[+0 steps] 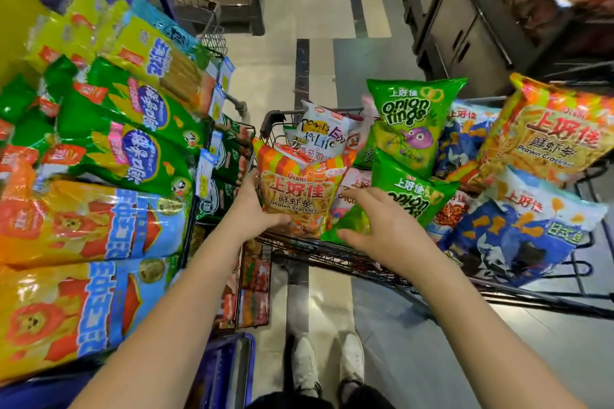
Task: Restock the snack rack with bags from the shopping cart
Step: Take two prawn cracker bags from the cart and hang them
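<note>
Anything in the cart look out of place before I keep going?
Nothing damaged or spilled. The blue bag on the cart's right side lies over the rim and may slide off the heaped pile.

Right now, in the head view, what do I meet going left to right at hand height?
Orange-and-blue lion bag → left hand → prawn cracker bag, which that hand grips → right hand, fingers extended → blue bag.

Snack rack [99, 149] left – shopping cart [365, 262] right, bags [412, 123] heaped inside.
</note>
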The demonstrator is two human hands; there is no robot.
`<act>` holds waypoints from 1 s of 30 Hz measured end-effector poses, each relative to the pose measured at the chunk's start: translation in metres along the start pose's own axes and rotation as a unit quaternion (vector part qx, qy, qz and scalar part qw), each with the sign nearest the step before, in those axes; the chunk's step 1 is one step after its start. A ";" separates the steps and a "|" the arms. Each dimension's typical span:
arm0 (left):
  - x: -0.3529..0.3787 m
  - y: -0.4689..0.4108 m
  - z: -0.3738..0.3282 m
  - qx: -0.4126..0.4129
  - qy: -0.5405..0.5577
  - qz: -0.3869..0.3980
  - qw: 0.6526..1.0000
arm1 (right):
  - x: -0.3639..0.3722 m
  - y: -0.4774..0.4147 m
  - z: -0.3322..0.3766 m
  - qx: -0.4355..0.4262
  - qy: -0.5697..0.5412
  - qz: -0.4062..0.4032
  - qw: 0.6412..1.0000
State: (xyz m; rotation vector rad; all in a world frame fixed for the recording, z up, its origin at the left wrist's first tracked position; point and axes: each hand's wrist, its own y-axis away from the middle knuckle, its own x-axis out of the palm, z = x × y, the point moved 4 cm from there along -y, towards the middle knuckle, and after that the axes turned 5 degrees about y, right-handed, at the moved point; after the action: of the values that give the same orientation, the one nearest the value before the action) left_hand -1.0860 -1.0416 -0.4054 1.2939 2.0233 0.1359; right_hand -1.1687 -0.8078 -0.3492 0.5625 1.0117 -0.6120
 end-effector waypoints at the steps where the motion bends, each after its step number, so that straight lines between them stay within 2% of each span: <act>1: 0.001 -0.003 -0.001 0.000 0.002 0.010 1.000 | 0.001 -0.001 -0.001 0.001 -0.001 0.001 1.000; 6: 0.010 -0.012 -0.002 -0.003 0.007 0.045 0.999 | 0.004 -0.006 -0.008 0.008 -0.007 -0.009 1.000; 13: 0.009 -0.022 0.000 0.025 0.059 0.011 0.998 | 0.000 -0.005 -0.017 0.015 -0.019 -0.023 0.999; 17: -0.002 -0.022 -0.011 0.039 0.048 -0.001 0.998 | -0.011 -0.003 -0.020 0.018 -0.018 -0.025 0.999; 25: -0.022 -0.010 -0.060 0.061 0.122 -0.039 0.990 | -0.052 0.010 -0.026 0.029 -0.023 -0.079 0.996; 30: -0.018 -0.007 -0.112 0.115 0.092 -0.018 0.989 | -0.087 0.027 -0.046 0.063 -0.047 -0.122 0.989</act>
State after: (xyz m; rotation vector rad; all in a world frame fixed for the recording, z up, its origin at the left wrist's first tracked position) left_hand -1.1561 -1.0286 -0.3173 1.4292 2.2728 0.0040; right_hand -1.2120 -0.7392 -0.2866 0.5175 0.9640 -0.9168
